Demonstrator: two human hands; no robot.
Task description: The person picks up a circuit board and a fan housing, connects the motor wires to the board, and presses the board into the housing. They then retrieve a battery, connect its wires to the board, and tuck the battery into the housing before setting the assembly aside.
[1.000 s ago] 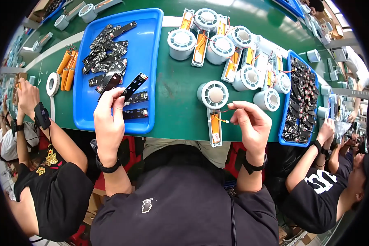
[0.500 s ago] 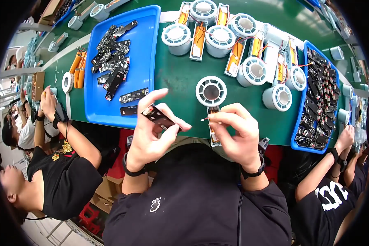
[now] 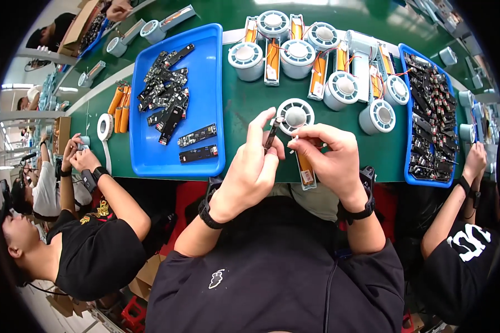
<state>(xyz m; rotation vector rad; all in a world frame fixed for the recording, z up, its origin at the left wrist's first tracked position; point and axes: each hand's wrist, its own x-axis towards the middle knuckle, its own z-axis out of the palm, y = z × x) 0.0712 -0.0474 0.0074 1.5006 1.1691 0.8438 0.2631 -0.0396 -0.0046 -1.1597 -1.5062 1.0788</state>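
My left hand point(image 3: 249, 169) is closed on a narrow black circuit board point(image 3: 271, 135), tilted nearly edge-on between thumb and fingers. Close beside it, my right hand point(image 3: 334, 161) pinches a small white wire connector point(image 3: 294, 139); whether it touches the board I cannot make out. Behind and below both hands lies a light-blue fan unit point(image 3: 295, 114), its round head away from me. An orange battery point(image 3: 305, 167) shows in its open handle, partly hidden by my right hand.
A blue tray point(image 3: 175, 165) with black circuit boards stands left, another blue tray point(image 3: 426, 180) of boards right. Several fan units point(image 3: 341, 91) with exposed batteries crowd the back. Left are a tape roll point(image 3: 105, 127) and orange batteries point(image 3: 118, 108). Co-workers sit on both sides.
My left hand has moved right, bringing the circuit board toward the connector and turning it nearly edge-on. My right hand has risen slightly with the connector. The whole view has shifted a little.
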